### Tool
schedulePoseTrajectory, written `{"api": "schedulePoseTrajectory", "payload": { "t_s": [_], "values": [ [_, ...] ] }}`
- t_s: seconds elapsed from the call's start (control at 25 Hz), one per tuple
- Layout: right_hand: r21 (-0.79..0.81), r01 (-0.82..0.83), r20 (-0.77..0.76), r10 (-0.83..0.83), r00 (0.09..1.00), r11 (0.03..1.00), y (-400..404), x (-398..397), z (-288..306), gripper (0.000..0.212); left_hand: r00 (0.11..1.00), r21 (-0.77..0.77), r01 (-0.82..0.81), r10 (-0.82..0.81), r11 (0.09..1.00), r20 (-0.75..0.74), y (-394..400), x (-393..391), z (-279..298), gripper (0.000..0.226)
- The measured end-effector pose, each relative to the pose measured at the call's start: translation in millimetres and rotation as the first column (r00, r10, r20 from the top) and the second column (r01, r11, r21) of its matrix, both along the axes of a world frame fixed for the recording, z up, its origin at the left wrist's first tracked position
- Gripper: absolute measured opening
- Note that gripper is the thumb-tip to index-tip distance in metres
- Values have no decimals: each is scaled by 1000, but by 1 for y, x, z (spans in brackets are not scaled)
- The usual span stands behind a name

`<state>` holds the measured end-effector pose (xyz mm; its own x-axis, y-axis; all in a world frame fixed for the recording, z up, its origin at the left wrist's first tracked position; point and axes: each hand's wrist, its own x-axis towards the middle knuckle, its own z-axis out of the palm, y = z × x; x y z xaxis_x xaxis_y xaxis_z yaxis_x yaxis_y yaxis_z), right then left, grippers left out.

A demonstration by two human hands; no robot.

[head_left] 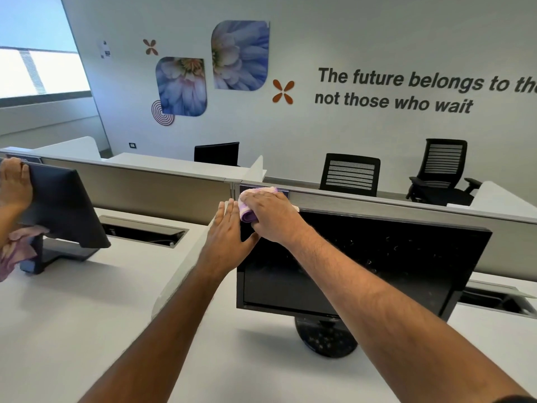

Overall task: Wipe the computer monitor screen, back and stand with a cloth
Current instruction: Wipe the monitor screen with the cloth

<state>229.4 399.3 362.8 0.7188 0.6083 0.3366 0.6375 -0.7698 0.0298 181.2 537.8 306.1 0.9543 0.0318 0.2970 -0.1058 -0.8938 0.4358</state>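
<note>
A black computer monitor [406, 266] stands on a round black stand [325, 338] on the white desk [87, 330]; its dark screen shows dust specks. My right hand [270, 219] presses a folded pink and purple cloth [250, 213] against the monitor's top left corner. My left hand [225, 231] lies flat with fingers together against the monitor's left edge, bracing it. The back of the monitor is hidden.
Another person's hand [13, 184] holds the top of a second monitor [64, 207] at the left, with a purple cloth [17, 248] below. A grey partition [162, 187] runs behind the desks. Cable trays [142, 231] are set into the desk. Black chairs [350, 175] stand beyond.
</note>
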Motion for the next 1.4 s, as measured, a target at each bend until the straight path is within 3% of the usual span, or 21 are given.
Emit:
{"api": "schedulePoseTrajectory", "payload": {
  "t_s": [0.2,0.4,0.6,0.72,0.92,1.08,1.2,1.4],
  "values": [
    [81,44,68,-50,996,996,-26,0,1,41,999,44,-23,21,999,40,4,0,-4,90],
    [131,82,9,-84,996,988,-24,5,-1,22,999,-57,14,-12,998,49,4,3,-5,89],
    [153,19,-6,-18,1000,988,14,3,-4,34,994,-92,78,-70,993,80,9,-1,0,87],
    [145,30,32,-35,999,989,11,-1,-10,40,993,-39,65,-60,997,104,15,0,-5,86],
    [203,81,73,-97,993,976,-28,-7,-10,28,991,13,44,-45,999,127,19,3,-7,83],
    [140,97,15,-100,995,985,-21,0,1,21,994,6,47,-47,999,103,15,2,-2,85],
    [110,-3,-10,4,1000,994,5,-1,7,28,992,89,68,-77,994,102,19,3,0,85],
    [124,38,64,-46,997,992,-8,-6,-7,33,991,198,30,-55,980,122,27,5,-1,84]
  ]
}}
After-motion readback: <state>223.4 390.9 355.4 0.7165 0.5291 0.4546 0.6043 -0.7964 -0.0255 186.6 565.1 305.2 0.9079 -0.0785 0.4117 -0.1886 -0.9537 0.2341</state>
